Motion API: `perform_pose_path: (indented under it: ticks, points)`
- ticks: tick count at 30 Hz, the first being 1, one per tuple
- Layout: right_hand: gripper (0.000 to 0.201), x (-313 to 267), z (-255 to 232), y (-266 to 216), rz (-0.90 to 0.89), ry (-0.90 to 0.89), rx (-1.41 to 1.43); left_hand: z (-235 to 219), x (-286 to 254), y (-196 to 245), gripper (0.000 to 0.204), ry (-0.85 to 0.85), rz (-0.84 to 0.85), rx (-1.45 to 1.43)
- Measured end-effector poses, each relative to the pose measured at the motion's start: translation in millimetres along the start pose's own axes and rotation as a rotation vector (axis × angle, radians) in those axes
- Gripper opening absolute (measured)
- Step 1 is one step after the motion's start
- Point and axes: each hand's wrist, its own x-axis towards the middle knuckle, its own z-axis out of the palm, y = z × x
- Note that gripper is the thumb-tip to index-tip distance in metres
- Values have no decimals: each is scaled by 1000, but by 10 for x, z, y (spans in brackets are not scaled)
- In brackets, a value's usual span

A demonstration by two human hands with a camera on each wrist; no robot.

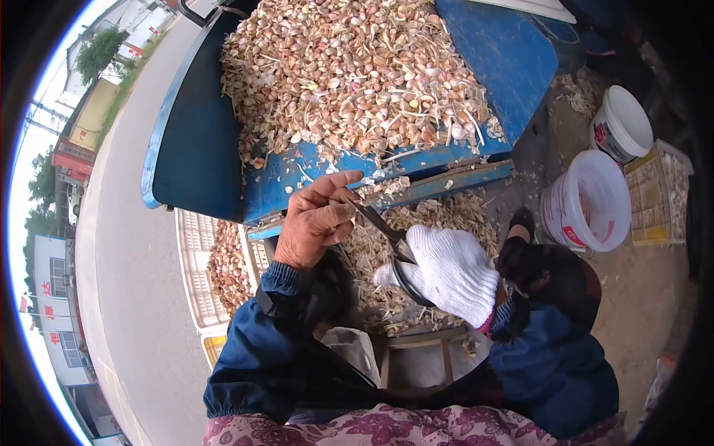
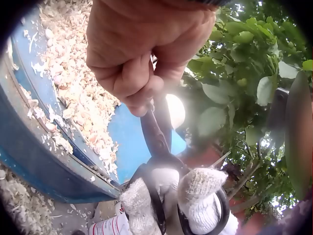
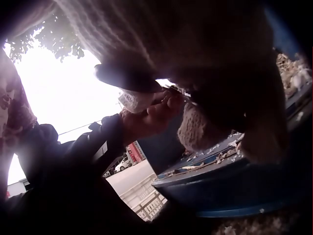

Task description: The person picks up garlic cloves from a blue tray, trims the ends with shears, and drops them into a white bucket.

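Note:
My right hand (image 1: 455, 276), in a white knit glove, grips a pair of dark scissors (image 1: 387, 227) by the handle loops. In the left wrist view the gloved fingers (image 2: 200, 188) pass through the loops, and the scissors' blades (image 2: 155, 131) point up to the left hand. My bare left hand (image 1: 321, 215) has its fingertips pinched together right at the blade tips, in front of the blue hopper's lip. I cannot tell what small thing they pinch, since the fingers hide it. Beyond both hands lies a large heap of garlic cloves (image 1: 357, 74) with loose skins and stalks.
The blue metal hopper (image 1: 195, 141) surrounds the heap. Below its lip lies a pile of garlic skins (image 1: 446, 212). A white crate (image 1: 195, 260) containing cloves stands at left. White buckets (image 1: 554, 212) and a yellowish crate (image 1: 647, 189) stand at right. A road (image 1: 137, 260) runs along the left.

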Motion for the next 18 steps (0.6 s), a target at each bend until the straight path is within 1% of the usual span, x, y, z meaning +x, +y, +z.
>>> perform_pose_path:
  ticks: [2,3,5,6,8,9,11,12,13,15,16,17,18]
  points:
    - [58,-9,25,9,3,24,-9,32,1,3,53,-2,-54,-90]
    - [58,-17,22,3,3,22,-10,29,7,-2,53,-1,-54,-92]
    - [57,-33,18,-34,27,28,30,4,8,-10,53,-49,-107,-130]
    - [57,-38,57,-33,19,27,33,-3,4,-32,53,-42,-104,-125]
    - [55,-69,174,-13,-30,108,189,1,11,-116,52,-59,-139,-276]
    - [48,-81,198,-41,-19,127,403,-13,16,-131,52,-66,-182,-262]
    - [44,-82,155,-143,586,-300,1024,-14,5,-235,51,-67,-244,-335]
    - [38,-69,134,-157,625,-342,1067,-46,17,-268,51,-52,-245,-344]
    - [38,-97,159,-170,621,-347,1068,-77,27,-281,51,-46,-243,-343]
    - [34,-181,214,-175,766,-232,1699,-144,80,-297,55,13,-297,-408]
    - [32,-168,145,-171,770,-267,1593,-325,178,-308,48,105,-244,-363]
    - [30,-167,104,-169,766,-287,1581,-526,313,-264,38,152,-222,-377]
    - [29,-163,93,-162,759,-297,1649,-770,445,-218,26,214,-210,-412]
